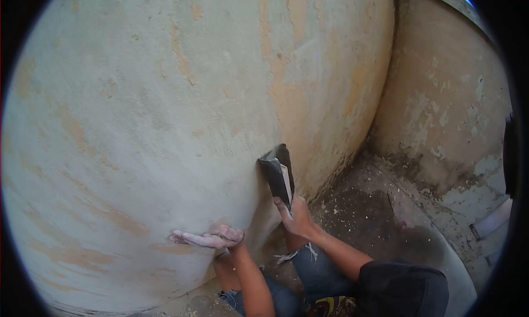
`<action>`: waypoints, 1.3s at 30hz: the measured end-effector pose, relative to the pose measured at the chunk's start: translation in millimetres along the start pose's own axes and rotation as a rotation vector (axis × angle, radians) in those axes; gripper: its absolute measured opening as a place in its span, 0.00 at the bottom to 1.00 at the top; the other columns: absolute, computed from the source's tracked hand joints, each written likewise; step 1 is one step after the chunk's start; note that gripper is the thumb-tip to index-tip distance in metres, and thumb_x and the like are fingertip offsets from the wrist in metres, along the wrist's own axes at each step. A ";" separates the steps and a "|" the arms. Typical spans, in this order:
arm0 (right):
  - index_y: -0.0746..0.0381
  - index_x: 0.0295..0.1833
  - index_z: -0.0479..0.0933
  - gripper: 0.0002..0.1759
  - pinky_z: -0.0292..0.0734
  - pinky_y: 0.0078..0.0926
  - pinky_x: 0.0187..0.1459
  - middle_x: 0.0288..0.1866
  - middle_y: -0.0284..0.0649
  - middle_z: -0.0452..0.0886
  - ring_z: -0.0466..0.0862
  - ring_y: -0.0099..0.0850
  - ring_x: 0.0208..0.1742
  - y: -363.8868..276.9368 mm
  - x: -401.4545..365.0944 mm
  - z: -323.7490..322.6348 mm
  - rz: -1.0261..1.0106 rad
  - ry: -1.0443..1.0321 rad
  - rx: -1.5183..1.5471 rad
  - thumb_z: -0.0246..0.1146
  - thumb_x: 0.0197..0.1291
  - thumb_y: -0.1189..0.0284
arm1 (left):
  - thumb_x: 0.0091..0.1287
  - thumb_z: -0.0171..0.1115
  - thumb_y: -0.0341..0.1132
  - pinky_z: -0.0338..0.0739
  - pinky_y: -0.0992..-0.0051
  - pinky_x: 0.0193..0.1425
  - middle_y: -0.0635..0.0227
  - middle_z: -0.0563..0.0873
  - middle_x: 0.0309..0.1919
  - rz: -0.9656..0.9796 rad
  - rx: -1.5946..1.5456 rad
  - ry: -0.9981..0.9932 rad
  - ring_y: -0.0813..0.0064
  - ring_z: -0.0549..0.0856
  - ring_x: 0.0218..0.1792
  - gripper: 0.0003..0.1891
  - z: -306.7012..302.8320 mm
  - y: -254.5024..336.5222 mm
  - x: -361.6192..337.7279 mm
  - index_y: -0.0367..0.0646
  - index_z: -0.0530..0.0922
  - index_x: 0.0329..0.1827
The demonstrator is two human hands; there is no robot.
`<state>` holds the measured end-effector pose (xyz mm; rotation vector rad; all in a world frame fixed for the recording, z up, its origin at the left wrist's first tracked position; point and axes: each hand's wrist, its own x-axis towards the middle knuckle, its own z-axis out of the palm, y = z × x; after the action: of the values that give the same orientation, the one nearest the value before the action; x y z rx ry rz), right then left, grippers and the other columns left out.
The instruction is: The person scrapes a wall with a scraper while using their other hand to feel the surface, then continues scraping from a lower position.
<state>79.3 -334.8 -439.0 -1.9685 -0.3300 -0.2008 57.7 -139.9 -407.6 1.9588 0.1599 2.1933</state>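
Observation:
My right hand point(297, 218) grips the lower end of a sanding block point(273, 176), a pale block wrapped in dark sandpaper. The block stands roughly upright close to the wall point(182, 124); whether its face presses on the plaster cannot be told. My left hand point(209, 238), whitened with dust, is held low with its fingers stretched out to the left and nothing visible in it. It is at or very near the wall surface. The wall has pale, worn paint with tan patches where the coat has come off.
A second wall point(446, 102), stained and peeling, meets the first in a corner at the right. Paint flakes lie scattered over the dark floor point(358, 207). My knees in torn jeans point(319, 267) are close to the wall. A pale strip-like object point(493, 220) is at the far right.

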 end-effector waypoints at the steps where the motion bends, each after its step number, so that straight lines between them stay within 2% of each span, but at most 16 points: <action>1: 0.71 0.50 0.75 0.19 0.76 0.51 0.39 0.33 0.61 0.82 0.83 0.63 0.40 -6.5 3.1 -3.1 -0.009 -0.015 0.072 0.60 0.72 0.63 | 0.73 0.44 0.48 0.38 0.44 0.82 0.41 0.53 0.80 0.011 0.008 0.013 0.43 0.49 0.82 0.41 2.2 -0.1 0.8 0.26 0.46 0.80; 5: 0.69 0.53 0.74 0.18 0.77 0.50 0.39 0.33 0.60 0.82 0.84 0.61 0.40 23.5 -29.1 17.3 0.034 0.019 0.071 0.61 0.72 0.64 | 0.73 0.44 0.47 0.38 0.46 0.83 0.41 0.52 0.80 0.009 -0.049 0.058 0.44 0.48 0.82 0.41 9.3 -1.7 -0.2 0.25 0.46 0.80; 6: 0.69 0.53 0.74 0.18 0.77 0.50 0.40 0.34 0.60 0.82 0.83 0.61 0.40 21.6 -29.9 19.2 -0.100 0.098 0.130 0.61 0.72 0.63 | 0.74 0.45 0.47 0.38 0.46 0.83 0.41 0.51 0.80 0.021 -0.051 0.066 0.44 0.48 0.82 0.41 10.3 -1.9 2.1 0.24 0.46 0.80; 7: 0.69 0.53 0.74 0.18 0.77 0.50 0.40 0.34 0.60 0.82 0.83 0.61 0.40 23.7 -23.6 18.6 -0.098 0.096 0.130 0.61 0.72 0.63 | 0.74 0.45 0.47 0.38 0.47 0.84 0.41 0.51 0.80 0.032 -0.050 0.068 0.44 0.47 0.82 0.41 10.0 -3.0 2.2 0.23 0.45 0.79; 10: 0.69 0.56 0.73 0.19 0.77 0.50 0.41 0.36 0.61 0.82 0.83 0.62 0.41 1.7 -10.9 4.6 0.053 -0.040 0.040 0.61 0.72 0.63 | 0.74 0.44 0.46 0.37 0.47 0.83 0.40 0.50 0.80 0.033 -0.026 0.041 0.44 0.47 0.82 0.41 7.3 -0.3 2.3 0.24 0.45 0.80; 12: 0.70 0.54 0.74 0.19 0.77 0.50 0.42 0.37 0.62 0.82 0.83 0.63 0.41 -25.4 11.5 -6.6 -0.014 0.002 0.193 0.61 0.72 0.63 | 0.74 0.44 0.46 0.37 0.47 0.83 0.40 0.50 0.80 0.036 -0.034 0.026 0.45 0.47 0.82 0.41 4.1 -1.2 1.0 0.24 0.45 0.80; 16: 0.70 0.52 0.75 0.19 0.76 0.49 0.41 0.38 0.62 0.82 0.82 0.63 0.41 19.5 -24.4 17.1 0.018 -0.008 0.059 0.62 0.72 0.62 | 0.74 0.44 0.49 0.35 0.45 0.83 0.43 0.50 0.81 0.014 -0.064 0.056 0.45 0.45 0.82 0.41 9.3 -2.9 1.1 0.26 0.45 0.80; 19: 0.70 0.49 0.76 0.20 0.76 0.48 0.40 0.36 0.62 0.82 0.82 0.64 0.41 20.4 -29.7 17.7 0.064 -0.013 0.254 0.61 0.72 0.60 | 0.74 0.44 0.47 0.38 0.47 0.83 0.40 0.50 0.80 0.038 -0.068 0.073 0.45 0.47 0.82 0.41 10.9 -2.6 3.0 0.24 0.45 0.80; 21: 0.70 0.51 0.75 0.21 0.76 0.47 0.39 0.34 0.61 0.81 0.82 0.63 0.40 12.7 -11.8 14.8 0.144 -0.100 0.024 0.60 0.73 0.59 | 0.75 0.44 0.47 0.38 0.47 0.83 0.40 0.51 0.80 0.032 -0.047 0.034 0.45 0.47 0.82 0.41 5.4 -2.7 0.7 0.24 0.45 0.80; 22: 0.70 0.51 0.75 0.21 0.76 0.47 0.39 0.34 0.61 0.81 0.82 0.63 0.40 3.6 -4.3 11.2 0.153 -0.104 0.025 0.60 0.73 0.59 | 0.75 0.44 0.47 0.38 0.47 0.83 0.40 0.51 0.80 0.030 -0.044 0.045 0.45 0.48 0.82 0.41 7.8 -2.4 0.2 0.24 0.46 0.80; 25: 0.70 0.48 0.76 0.22 0.76 0.46 0.39 0.31 0.59 0.81 0.82 0.62 0.39 -13.7 4.1 3.8 -0.008 0.017 0.226 0.58 0.74 0.58 | 0.74 0.45 0.47 0.37 0.48 0.83 0.40 0.51 0.80 0.031 -0.051 0.041 0.45 0.48 0.82 0.41 7.8 -2.7 0.6 0.24 0.46 0.80; 27: 0.70 0.47 0.76 0.22 0.76 0.46 0.38 0.30 0.58 0.81 0.82 0.60 0.37 12.1 -23.5 14.5 0.145 -0.085 0.106 0.57 0.74 0.57 | 0.74 0.45 0.47 0.37 0.47 0.83 0.40 0.51 0.80 0.034 -0.071 0.070 0.45 0.48 0.82 0.41 8.9 -2.6 2.5 0.24 0.45 0.80; 30: 0.71 0.45 0.76 0.23 0.75 0.46 0.37 0.29 0.57 0.81 0.83 0.58 0.35 25.2 -40.1 22.2 0.042 0.060 0.220 0.58 0.74 0.57 | 0.75 0.44 0.47 0.37 0.47 0.83 0.40 0.51 0.80 0.028 -0.064 0.089 0.44 0.48 0.82 0.41 14.9 -1.4 4.8 0.24 0.45 0.80; 33: 0.71 0.48 0.76 0.23 0.76 0.45 0.37 0.30 0.56 0.81 0.84 0.57 0.35 -0.4 -3.3 1.7 0.143 -0.031 0.123 0.57 0.75 0.56 | 0.75 0.43 0.48 0.37 0.46 0.83 0.40 0.51 0.80 0.033 -0.026 0.033 0.44 0.48 0.82 0.40 2.1 0.1 1.2 0.24 0.45 0.80; 36: 0.71 0.47 0.76 0.25 0.76 0.45 0.38 0.30 0.56 0.81 0.84 0.57 0.36 -9.3 9.6 -6.0 0.068 0.003 0.231 0.56 0.75 0.54 | 0.76 0.43 0.49 0.37 0.45 0.83 0.41 0.50 0.81 0.055 -0.034 0.036 0.44 0.47 0.82 0.41 4.3 -12.6 -6.4 0.25 0.45 0.80; 39: 0.71 0.45 0.75 0.26 0.75 0.42 0.37 0.29 0.53 0.80 0.83 0.49 0.32 30.7 -27.7 16.4 0.090 0.001 0.136 0.56 0.75 0.53 | 0.75 0.43 0.50 0.36 0.44 0.83 0.43 0.50 0.81 0.056 -0.035 0.049 0.44 0.46 0.82 0.41 8.9 -5.7 0.1 0.26 0.45 0.80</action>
<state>62.7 -335.4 -480.3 -1.8442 -0.2473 -0.1181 67.0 -134.8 -407.6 1.9149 0.0734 2.2642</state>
